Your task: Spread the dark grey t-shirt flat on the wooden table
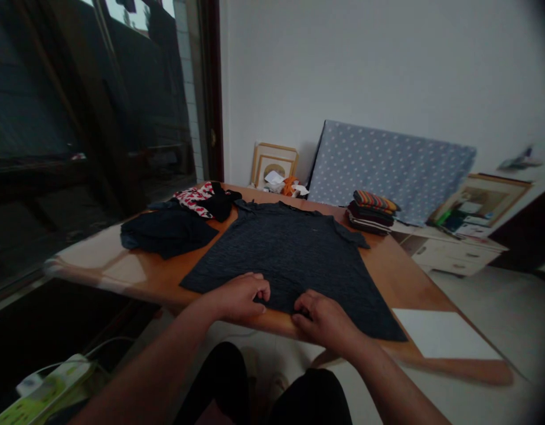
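Observation:
A dark grey T-shirt [294,248] lies spread flat on the wooden table, its collar at the far side and its bottom hem along the near edge. My left hand [243,296] rests on the hem left of its middle, fingers curled and closed at the cloth. To the right, my right hand [323,316] is closed on the same hem, thumb below and fingers bent over the fabric. Small wrinkles show in the cloth between the two hands. The fingertips are partly hidden.
Dark clothes [166,230] and a red-and-white patterned garment [196,199] lie heaped at the table's left. A folded stack [372,213] stands at the back right. A white sheet [447,333] lies near the right corner of the table [400,277]. A power strip [55,389] sits lower left.

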The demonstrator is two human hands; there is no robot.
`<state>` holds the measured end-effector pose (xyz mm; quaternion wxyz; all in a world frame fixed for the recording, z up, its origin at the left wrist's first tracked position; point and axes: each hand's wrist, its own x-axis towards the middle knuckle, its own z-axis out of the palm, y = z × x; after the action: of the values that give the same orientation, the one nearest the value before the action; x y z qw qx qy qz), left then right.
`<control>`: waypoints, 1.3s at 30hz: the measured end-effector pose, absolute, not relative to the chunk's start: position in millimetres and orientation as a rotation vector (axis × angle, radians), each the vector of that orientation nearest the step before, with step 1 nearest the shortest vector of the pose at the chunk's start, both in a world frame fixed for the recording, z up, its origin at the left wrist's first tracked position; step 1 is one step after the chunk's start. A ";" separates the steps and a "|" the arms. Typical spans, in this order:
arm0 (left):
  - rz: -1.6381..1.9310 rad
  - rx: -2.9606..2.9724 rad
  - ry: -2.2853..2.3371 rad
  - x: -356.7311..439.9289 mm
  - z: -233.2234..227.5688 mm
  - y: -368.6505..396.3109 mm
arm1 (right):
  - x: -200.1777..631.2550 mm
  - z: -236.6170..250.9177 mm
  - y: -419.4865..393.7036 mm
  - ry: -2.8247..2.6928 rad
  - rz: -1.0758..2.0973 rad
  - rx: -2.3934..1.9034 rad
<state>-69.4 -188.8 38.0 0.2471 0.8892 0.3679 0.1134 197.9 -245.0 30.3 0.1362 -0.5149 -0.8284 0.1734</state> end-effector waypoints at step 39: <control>0.264 2.219 0.992 -64.1 35.0 -193.3 | 202.2 27.1 -246.7 -2.315 0.790 -1.419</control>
<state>-64.1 -193.3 35.0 0.3415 0.8530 0.3813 0.1017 202.2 -246.7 27.1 0.1561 -0.4956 -0.8086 0.2760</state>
